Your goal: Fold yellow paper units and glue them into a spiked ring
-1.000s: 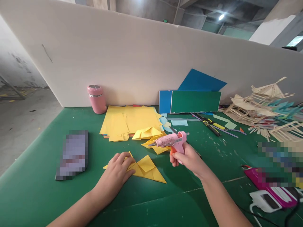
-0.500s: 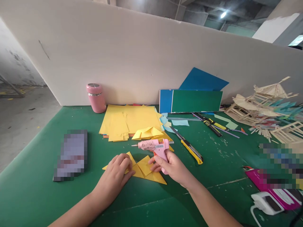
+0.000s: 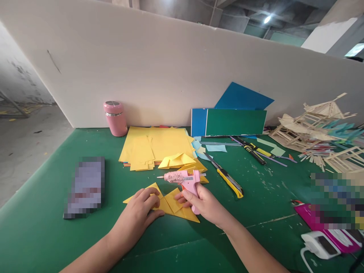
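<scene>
The right hand (image 3: pixel 205 201) grasps a pink glue gun (image 3: pixel 192 183) near the folded yellow paper (image 3: pixel 168 207), which lies on the green worktop (image 3: pixel 159 250). The left hand (image 3: pixel 140 207) rests curled over the paper's left part; whether it pinches the paper I cannot tell

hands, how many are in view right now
2: the left hand rests on folded yellow paper; the right hand grips the pink hot glue gun by its handle. Neither hand is hidden.
</scene>
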Demonstrator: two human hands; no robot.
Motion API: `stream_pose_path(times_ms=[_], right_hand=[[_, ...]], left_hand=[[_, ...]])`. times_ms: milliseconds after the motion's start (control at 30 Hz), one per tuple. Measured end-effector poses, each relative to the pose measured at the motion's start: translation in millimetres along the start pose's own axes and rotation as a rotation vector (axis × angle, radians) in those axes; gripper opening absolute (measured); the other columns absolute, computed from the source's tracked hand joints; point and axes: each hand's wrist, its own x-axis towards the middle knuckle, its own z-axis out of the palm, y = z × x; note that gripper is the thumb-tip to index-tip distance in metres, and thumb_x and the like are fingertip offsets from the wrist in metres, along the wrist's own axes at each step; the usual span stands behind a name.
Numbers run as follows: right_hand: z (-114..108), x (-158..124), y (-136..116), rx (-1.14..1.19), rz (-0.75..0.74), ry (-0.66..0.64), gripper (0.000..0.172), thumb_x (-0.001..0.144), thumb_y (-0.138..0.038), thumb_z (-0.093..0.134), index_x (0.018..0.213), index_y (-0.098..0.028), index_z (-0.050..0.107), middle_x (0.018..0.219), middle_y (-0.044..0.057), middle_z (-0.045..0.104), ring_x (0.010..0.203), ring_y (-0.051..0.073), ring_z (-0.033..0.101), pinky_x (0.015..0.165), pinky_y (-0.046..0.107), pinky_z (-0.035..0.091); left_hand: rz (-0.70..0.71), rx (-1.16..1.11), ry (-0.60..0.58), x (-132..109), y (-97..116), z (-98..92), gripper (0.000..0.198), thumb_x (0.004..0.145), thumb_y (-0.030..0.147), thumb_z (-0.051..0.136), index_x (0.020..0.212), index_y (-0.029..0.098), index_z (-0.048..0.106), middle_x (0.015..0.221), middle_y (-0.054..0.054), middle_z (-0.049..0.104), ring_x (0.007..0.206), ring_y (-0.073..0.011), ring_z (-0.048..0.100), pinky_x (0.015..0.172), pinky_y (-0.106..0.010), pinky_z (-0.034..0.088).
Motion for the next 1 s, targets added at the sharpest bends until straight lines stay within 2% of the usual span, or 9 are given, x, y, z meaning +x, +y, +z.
stream_pose_path(times_ms=[233,533,767,1000], right_hand=[[1.4,2.9,1.4,-0.016,0.022,0.001,0.048,0.084,-0.049,0.058,0.122,-0.019,0.050,0.104,0.009,0.069,0.095,0.021,0.066,0.075,0.033,0.052],[0.4,2.4,2.5,-0.054,0.010,-0.019,0.047,0.086,-0.052,0.055,0.120,-0.019,0.052,0.106,0.009,0.068,0.094,0.020,0.064,0.076,0.033,0.050],[0.9,0.5,1.4,-0.072,0.021,-0.015,0.048,0.084,-0.052,0.057,0.119,-0.020,0.053,0.106,0.008,0.068,0.094,0.021,0.063,0.072,0.031,0.049],[2.0,-3.8,-2.2,-0.068,0.039,-0.045,0.054,0.083,-0.054,0.057,0.125,-0.021,0.051,0.114,0.009,0.065,0.095,0.021,0.061,0.053,0.022,0.042]], left_hand=[[0.009,0.023,0.017,-0.7,-0.7,2.7,0.011,0.087,0.025,0.056,0.078,0.021,0.051,0.100,-0.004,0.062,0.087,-0.0215,0.061,0.073,-0.035,0.054],[0.054,0.015,0.039,-0.9,0.5,3.8,0.011,0.091,0.024,0.049,0.081,0.021,0.053,0.100,-0.005,0.061,0.087,-0.0208,0.062,0.075,-0.035,0.054],[0.079,0.009,0.076,-0.7,-1.7,5.1,0.008,0.090,0.026,0.052,0.084,0.021,0.056,0.098,-0.005,0.063,0.087,-0.0207,0.064,0.074,-0.033,0.054],[0.078,-0.004,0.064,0.1,-0.9,3.8,0.009,0.088,0.026,0.053,0.083,0.021,0.058,0.099,-0.005,0.065,0.087,-0.0204,0.063,0.074,-0.033,0.055]])
